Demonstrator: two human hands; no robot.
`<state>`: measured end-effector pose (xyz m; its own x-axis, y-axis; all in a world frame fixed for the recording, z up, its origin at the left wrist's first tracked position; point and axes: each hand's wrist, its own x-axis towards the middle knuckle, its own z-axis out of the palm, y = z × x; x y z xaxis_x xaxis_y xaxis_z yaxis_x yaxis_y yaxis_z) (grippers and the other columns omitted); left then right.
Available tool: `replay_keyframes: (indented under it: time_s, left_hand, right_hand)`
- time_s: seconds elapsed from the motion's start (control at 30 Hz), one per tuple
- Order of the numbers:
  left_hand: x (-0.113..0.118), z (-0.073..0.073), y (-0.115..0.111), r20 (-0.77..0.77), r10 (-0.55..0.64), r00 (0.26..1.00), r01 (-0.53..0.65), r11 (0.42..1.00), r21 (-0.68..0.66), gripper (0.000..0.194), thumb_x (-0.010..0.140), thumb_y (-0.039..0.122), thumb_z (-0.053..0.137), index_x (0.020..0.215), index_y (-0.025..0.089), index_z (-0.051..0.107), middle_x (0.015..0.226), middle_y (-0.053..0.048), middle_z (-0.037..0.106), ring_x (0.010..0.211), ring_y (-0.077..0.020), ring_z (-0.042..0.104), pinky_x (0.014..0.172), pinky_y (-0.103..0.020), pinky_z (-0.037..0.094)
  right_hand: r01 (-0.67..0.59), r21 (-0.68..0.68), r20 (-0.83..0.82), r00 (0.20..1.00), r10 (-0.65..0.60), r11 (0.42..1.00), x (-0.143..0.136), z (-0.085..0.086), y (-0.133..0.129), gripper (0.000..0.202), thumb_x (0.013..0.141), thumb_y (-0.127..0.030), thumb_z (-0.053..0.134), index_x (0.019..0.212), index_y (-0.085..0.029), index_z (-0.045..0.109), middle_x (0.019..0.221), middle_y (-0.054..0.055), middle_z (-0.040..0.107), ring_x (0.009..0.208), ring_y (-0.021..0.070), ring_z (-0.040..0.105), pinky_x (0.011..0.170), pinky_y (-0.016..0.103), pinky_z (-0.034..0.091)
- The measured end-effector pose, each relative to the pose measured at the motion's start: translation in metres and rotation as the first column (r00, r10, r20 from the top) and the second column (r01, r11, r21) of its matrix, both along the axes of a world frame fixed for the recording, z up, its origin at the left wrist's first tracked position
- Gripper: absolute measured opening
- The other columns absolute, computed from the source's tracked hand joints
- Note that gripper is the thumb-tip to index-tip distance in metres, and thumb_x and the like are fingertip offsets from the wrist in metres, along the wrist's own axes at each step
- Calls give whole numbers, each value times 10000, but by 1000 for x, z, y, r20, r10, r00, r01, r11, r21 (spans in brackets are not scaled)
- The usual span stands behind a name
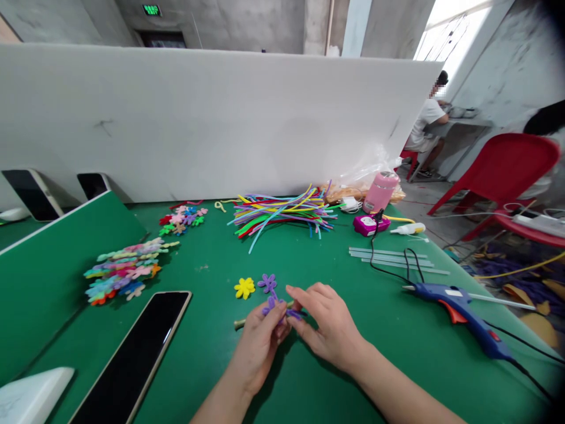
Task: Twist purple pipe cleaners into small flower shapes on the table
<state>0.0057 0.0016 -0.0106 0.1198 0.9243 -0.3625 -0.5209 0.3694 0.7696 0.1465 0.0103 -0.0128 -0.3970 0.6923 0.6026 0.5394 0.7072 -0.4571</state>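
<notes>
My left hand (261, 338) is closed, with thumb and fingers pinching a purple pipe-cleaner flower (272, 306) above the green tabletop. An olive-green rod-like piece (239, 324) sticks out to the left behind this hand; its middle is hidden by the fingers. From the right, my right hand (329, 324) has its thumb and index finger curled around the flower's right-hand petals. Just beyond the hands, a loose purple flower (267, 283) and a yellow flower (244, 288) lie flat on the table.
A pile of coloured pipe cleaners (285, 212) lies at the back. Flower bunches (126, 268) and a phone (136, 353) are on the left. A blue glue gun (463, 312), glue sticks (392, 258) and a pink bottle (380, 191) are on the right. A white partition (212, 123) stands behind.
</notes>
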Motion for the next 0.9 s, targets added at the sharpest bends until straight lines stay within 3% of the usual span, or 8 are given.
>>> replay_keyframes:
  time_s: [0.13, 0.27, 0.33, 0.43, 0.57, 0.67, 0.77, 0.9]
  left_hand:
    - [-1, -1, 1, -35, -9, 999, 11, 999, 34, 205, 658, 262, 714, 582, 145, 564, 505, 55, 454, 488, -58, 371, 499, -184, 334]
    - [-2, -5, 1, -149, -22, 989, 40, 993, 115, 147, 723, 255, 658, 647, 150, 588, 554, 48, 440, 534, -70, 378, 517, -192, 319]
    - [-4, -7, 0, -221, -21, 975, 58, 985, 162, 161, 747, 266, 630, 647, 152, 575, 572, 44, 438, 545, -76, 367, 521, -198, 310]
    - [-5, -6, -1, -331, -26, 943, 107, 967, 231, 233, 768, 298, 593, 597, 156, 523, 568, 43, 418, 552, -89, 348, 516, -210, 298]
    - [-6, 0, -1, -474, -31, 880, 191, 937, 294, 298, 790, 323, 548, 551, 165, 466, 552, 43, 396, 546, -99, 337, 515, -225, 286]
    - [-7, 1, -1, -514, -37, 857, 224, 925, 308, 296, 794, 321, 536, 551, 166, 466, 553, 42, 392, 552, -103, 342, 526, -230, 289]
    - [-7, -2, 0, -477, -56, 877, 208, 940, 271, 283, 775, 315, 563, 554, 165, 471, 541, 45, 396, 535, -96, 331, 509, -226, 280]
    - [-5, -5, 1, -287, -59, 956, 111, 979, 170, 249, 733, 305, 619, 572, 162, 494, 520, 51, 423, 510, -83, 340, 490, -213, 280]
  right_hand:
    - [-29, -50, -63, 998, 26, 998, 0, -3, -2, 419, 839, -199, 491, 1249, -211, 407, 816, 47, 639, 723, 181, 522, 672, 330, 420]
    - [-105, -295, -315, 949, 7, 950, -5, -2, -4, 450, 808, -141, 479, 1243, -231, 405, 743, 2, 585, 697, 152, 519, 703, 318, 421]
    - [-199, -450, -477, 877, -46, 871, -8, 0, -4, 465, 788, -126, 473, 1236, -227, 399, 684, -28, 529, 648, 132, 506, 675, 297, 415]
    - [-402, -606, -670, 724, -166, 686, -12, 6, -4, 484, 743, -136, 501, 1210, -204, 394, 608, -65, 464, 581, 111, 480, 604, 260, 382]
    - [-614, -638, -769, 530, -357, 465, -13, 10, -3, 504, 665, -113, 550, 1150, -183, 431, 558, -84, 465, 518, 84, 456, 545, 217, 332]
    - [-688, -622, -771, 455, -446, 373, -13, 10, -3, 497, 639, -96, 568, 1116, -182, 462, 564, -82, 484, 496, 68, 443, 520, 197, 311]
    - [-687, -629, -763, 457, -457, 364, -14, 8, -3, 488, 634, -106, 583, 1104, -181, 472, 556, -84, 484, 494, 68, 446, 521, 197, 313]
    - [-603, -645, -761, 557, -331, 468, -13, 5, -1, 484, 697, -174, 595, 1155, -180, 438, 564, -75, 493, 556, 97, 491, 596, 236, 362]
